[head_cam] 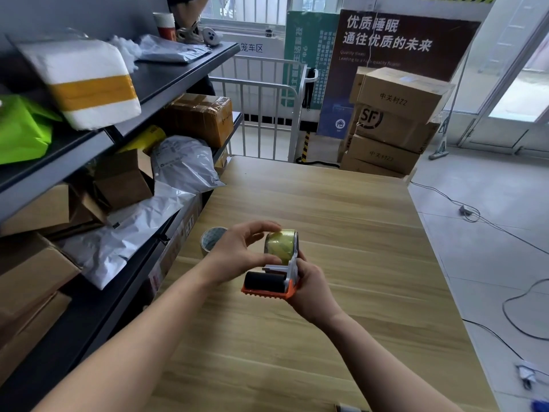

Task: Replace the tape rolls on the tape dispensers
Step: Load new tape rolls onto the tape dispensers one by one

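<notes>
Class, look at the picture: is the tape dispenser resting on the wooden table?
No. The tape dispenser is held above the table, gripped by the right hand while the left hand touches its tape roll.

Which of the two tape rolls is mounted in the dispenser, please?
The yellowish clear tape roll, gripped by the left hand, sits in the orange dispenser; the whitish printed roll lies loose on the wooden table.
</notes>
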A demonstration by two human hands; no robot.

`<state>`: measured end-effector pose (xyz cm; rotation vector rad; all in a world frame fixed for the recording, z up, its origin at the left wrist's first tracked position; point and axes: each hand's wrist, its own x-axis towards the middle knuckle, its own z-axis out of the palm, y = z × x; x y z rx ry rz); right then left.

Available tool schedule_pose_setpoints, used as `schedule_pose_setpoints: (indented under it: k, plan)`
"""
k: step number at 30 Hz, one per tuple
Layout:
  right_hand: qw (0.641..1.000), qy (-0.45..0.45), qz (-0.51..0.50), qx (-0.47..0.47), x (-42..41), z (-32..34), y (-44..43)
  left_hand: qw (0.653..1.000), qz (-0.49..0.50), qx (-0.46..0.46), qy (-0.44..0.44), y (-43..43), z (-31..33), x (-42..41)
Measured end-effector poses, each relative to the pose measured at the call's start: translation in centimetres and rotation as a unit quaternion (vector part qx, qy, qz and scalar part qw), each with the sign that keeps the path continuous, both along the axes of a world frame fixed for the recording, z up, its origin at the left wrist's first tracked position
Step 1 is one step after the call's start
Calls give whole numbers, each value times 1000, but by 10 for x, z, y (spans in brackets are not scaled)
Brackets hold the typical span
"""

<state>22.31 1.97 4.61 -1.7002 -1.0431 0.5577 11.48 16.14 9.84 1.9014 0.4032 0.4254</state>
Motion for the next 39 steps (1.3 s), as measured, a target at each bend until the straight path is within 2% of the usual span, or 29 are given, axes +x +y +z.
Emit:
schedule_pose_setpoints:
  k: [2, 14, 18, 20, 23, 30, 35, 37, 39]
  plan:
    - [1000, -8, -5, -4, 1, 0, 1, 999, 12, -35, 4, 1, 2, 0]
    - [1000, 18, 3, 2, 2, -3, 0, 1000, 16, 10, 12, 0, 4, 3]
    - [999, 36, 10, -10, -1, -6, -1, 994, 70, 85, 5, -1, 4, 5]
    - [998, 57, 13, -10, -2, -6, -2, 991, 44, 128, 24, -2, 4, 4]
    - [995, 93, 26, 5, 1, -1, -2, 993, 14, 114, 27, -1, 4, -1]
    - [986, 164, 41, 6, 7, 6, 3, 976, 71, 203, -32, -7, 13, 7]
    - [985, 164, 55, -15, 9, 4, 2, 950, 70, 303, 41, -10, 10, 13]
    - [985, 162, 63, -16, 8, 6, 1, 955, 97, 274, 60, -10, 8, 19]
    - [985, 151, 79, -24, 7, 9, 0, 970, 144, 191, 46, -8, 9, 24]
